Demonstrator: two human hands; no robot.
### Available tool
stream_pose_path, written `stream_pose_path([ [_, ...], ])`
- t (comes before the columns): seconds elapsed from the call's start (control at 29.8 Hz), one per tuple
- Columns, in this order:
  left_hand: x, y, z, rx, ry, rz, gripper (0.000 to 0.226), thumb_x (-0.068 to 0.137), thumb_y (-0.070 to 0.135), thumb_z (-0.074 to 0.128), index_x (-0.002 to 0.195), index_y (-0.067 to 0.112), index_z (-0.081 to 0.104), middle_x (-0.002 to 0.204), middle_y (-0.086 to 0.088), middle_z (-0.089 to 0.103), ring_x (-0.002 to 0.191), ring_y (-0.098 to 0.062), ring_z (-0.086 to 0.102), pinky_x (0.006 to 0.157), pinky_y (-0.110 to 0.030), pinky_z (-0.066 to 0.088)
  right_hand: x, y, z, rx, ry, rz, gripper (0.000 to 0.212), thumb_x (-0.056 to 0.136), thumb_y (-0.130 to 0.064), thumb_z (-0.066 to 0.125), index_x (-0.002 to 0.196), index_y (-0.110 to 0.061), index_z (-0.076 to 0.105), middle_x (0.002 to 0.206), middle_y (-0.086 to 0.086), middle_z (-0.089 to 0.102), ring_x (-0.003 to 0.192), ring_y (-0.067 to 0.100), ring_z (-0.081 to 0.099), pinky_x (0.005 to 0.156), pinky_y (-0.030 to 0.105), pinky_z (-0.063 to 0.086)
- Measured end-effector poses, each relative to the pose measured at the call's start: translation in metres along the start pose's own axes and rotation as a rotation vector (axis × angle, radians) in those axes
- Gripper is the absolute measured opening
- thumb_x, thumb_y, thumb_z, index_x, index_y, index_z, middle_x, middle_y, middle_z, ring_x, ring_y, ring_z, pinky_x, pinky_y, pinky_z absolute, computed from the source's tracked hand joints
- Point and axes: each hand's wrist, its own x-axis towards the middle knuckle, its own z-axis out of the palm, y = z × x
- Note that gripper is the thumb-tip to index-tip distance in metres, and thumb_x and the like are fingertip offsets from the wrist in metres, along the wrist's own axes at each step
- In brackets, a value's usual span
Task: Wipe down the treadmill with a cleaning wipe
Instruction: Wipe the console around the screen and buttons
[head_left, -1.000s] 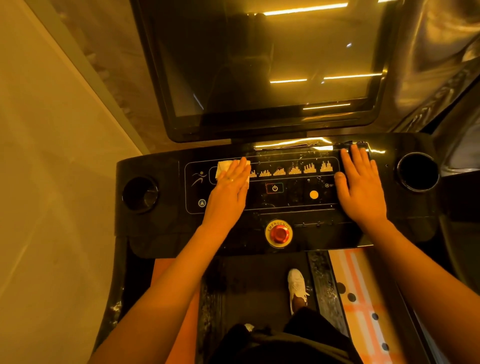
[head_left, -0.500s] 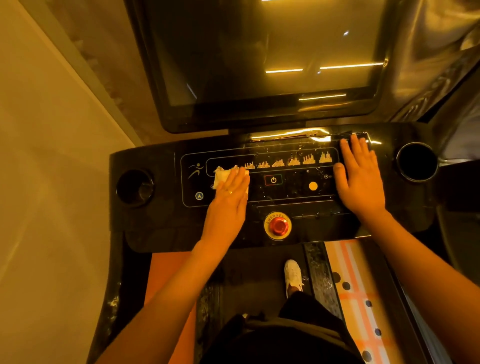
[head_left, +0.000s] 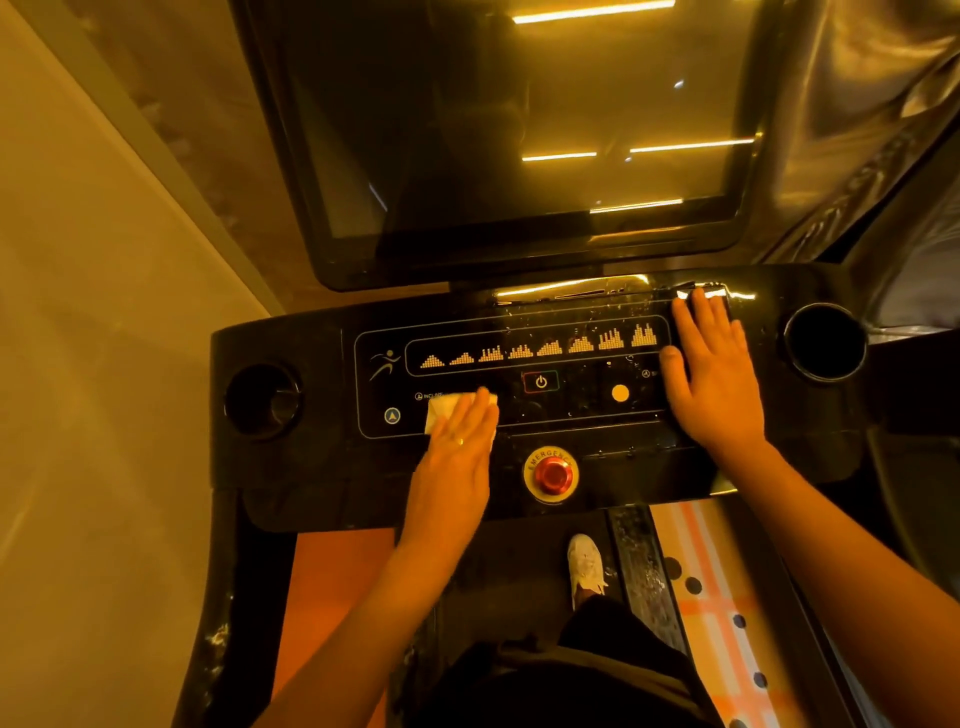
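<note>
The black treadmill console (head_left: 311, 457) spans the middle of the head view, with a lit button panel and a dark screen (head_left: 519, 130) above it. My left hand (head_left: 457, 457) presses a pale folded wipe (head_left: 441, 410) flat against the lower left of the panel, fingers straight. The wipe shows only at its left edge beyond my fingers. My right hand (head_left: 717, 379) rests flat on the right end of the panel, fingers spread, holding nothing.
A red emergency button (head_left: 550, 474) sits low in the console's middle, just right of my left hand. Round cup holders lie at the left (head_left: 262, 400) and right (head_left: 825, 340) ends. Below are the belt, my white shoe (head_left: 586, 566) and an orange patterned side rail (head_left: 717, 613).
My left hand has slid the wipe down the panel, from the row of lit program icons toward the lower left. My right hand has stayed in place.
</note>
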Motion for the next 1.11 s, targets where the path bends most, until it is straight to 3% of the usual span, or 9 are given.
stream_pose_path([
  [0.17, -0.022, -0.007, 0.011, -0.011, 0.032, 0.025, 0.062, 0.098, -0.001, 0.056, 0.150, 0.024, 0.034, 0.159, 0.006, 0.030, 0.151, 0.001, 0.009, 0.118, -0.047, 0.034, 0.000, 0.001, 0.001, 0.010, 0.006, -0.004, 0.060, 0.105, -0.044, 0.027, 0.160, -0.023, 0.019, 0.169, 0.004, 0.011, 0.156, 0.019, 0.001, 0.126, 0.044, 0.003],
  [0.3, 0.038, 0.006, -0.002, 0.000, 0.055, 0.006, 0.058, 0.101, -0.001, 0.049, 0.151, 0.022, 0.029, 0.159, 0.008, 0.021, 0.150, -0.007, 0.008, 0.121, -0.043, 0.027, 0.000, 0.001, 0.001, 0.016, 0.011, -0.009, 0.060, 0.105, -0.045, 0.027, 0.160, -0.023, 0.020, 0.168, 0.005, 0.012, 0.156, 0.019, 0.001, 0.126, 0.045, 0.004],
  [0.54, 0.129, 0.019, -0.014, 0.106, 0.026, 0.002, 0.057, 0.101, 0.000, 0.048, 0.155, 0.013, 0.031, 0.165, -0.006, 0.023, 0.154, -0.022, 0.013, 0.124, -0.045, 0.021, -0.001, 0.001, 0.000, 0.033, 0.008, -0.012, 0.060, 0.105, -0.044, 0.028, 0.160, -0.023, 0.021, 0.168, 0.004, 0.012, 0.156, 0.018, 0.001, 0.126, 0.045, 0.004],
  [0.74, 0.095, 0.014, -0.004, 0.106, 0.041, 0.001, 0.055, 0.103, 0.004, 0.048, 0.154, 0.016, 0.032, 0.164, -0.003, 0.025, 0.153, -0.017, 0.012, 0.123, -0.043, 0.023, 0.000, 0.001, 0.001, 0.022, 0.015, -0.011, 0.059, 0.105, -0.043, 0.029, 0.160, -0.022, 0.022, 0.168, 0.004, 0.012, 0.156, 0.018, 0.001, 0.126, 0.044, 0.004],
  [0.97, 0.124, 0.022, -0.006, 0.104, 0.031, 0.002, 0.054, 0.103, 0.005, 0.049, 0.154, 0.013, 0.033, 0.163, -0.006, 0.026, 0.153, -0.022, 0.016, 0.122, -0.051, 0.026, 0.000, 0.001, 0.000, 0.023, 0.011, -0.010, 0.060, 0.105, -0.044, 0.028, 0.160, -0.023, 0.021, 0.168, 0.004, 0.011, 0.156, 0.017, 0.000, 0.126, 0.043, 0.003],
  [1.11, 0.079, 0.020, 0.000, 0.046, 0.065, -0.029, 0.059, 0.101, 0.002, 0.050, 0.154, 0.019, 0.029, 0.163, 0.001, 0.023, 0.150, -0.013, 0.010, 0.120, -0.047, 0.030, -0.001, 0.000, 0.001, 0.023, 0.011, -0.006, 0.059, 0.105, -0.044, 0.029, 0.160, -0.022, 0.021, 0.168, 0.004, 0.011, 0.156, 0.017, 0.000, 0.126, 0.043, 0.003],
])
